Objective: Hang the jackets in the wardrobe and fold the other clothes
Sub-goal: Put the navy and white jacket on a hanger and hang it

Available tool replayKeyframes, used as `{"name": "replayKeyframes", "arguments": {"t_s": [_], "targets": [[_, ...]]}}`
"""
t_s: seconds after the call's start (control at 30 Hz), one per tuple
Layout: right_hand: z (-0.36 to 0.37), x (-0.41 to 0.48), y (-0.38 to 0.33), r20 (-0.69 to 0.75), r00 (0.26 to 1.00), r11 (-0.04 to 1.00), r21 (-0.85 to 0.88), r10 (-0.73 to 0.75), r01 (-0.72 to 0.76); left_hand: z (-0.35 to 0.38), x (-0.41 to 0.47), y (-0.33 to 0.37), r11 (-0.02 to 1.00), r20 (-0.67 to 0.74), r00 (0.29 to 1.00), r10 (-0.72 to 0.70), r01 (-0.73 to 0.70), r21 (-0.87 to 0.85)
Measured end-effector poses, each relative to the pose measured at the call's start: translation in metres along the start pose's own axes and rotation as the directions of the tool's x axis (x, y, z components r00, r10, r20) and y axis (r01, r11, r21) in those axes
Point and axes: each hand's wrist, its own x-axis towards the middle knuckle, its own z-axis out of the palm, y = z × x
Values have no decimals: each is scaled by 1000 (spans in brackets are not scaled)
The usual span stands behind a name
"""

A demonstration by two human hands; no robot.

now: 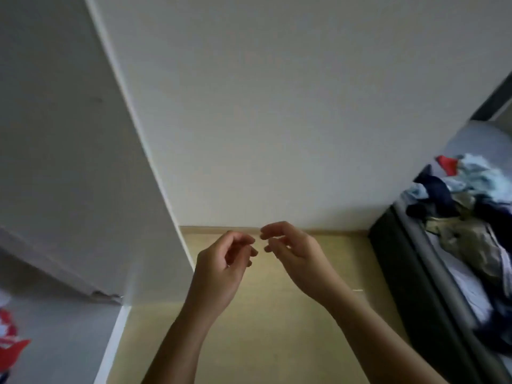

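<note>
Floor (263, 342) pale wood, white wall (277, 106), wardrobe (69, 162) left, clothes (465, 206) heaped right

Both hands raised, empty.
Left hand (221, 266) and right hand (295, 254) meet at centre frame, fingers loosely curled, fingertips nearly touching, bare forearms rising from below.

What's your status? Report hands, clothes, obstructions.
Left hand and right hand empty, fingers loosely curled. Clothes pile unfolded on bed, at right. Nothing visible between hands and pile.

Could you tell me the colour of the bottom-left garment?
The garment is red and white; head view.
</note>
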Motion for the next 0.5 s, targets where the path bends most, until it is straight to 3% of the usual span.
{"name": "replayKeyframes", "arguments": {"t_s": [0.1, 0.27, 0.5], "targets": [[-96, -32, 47, -192, 975, 994, 5, 111, -112, 102, 21, 36, 997, 188, 979, 76, -68, -47], [-225, -70, 108, -456, 860, 972, 73, 231, -222, 243, 58, 84, 986, 431, 887, 165, -138, -95], [-353, -80, 186, -654, 657, 925, 218, 375, -312, 412, 129, 110, 977, 636, 743, 210, -141, -158]]}}
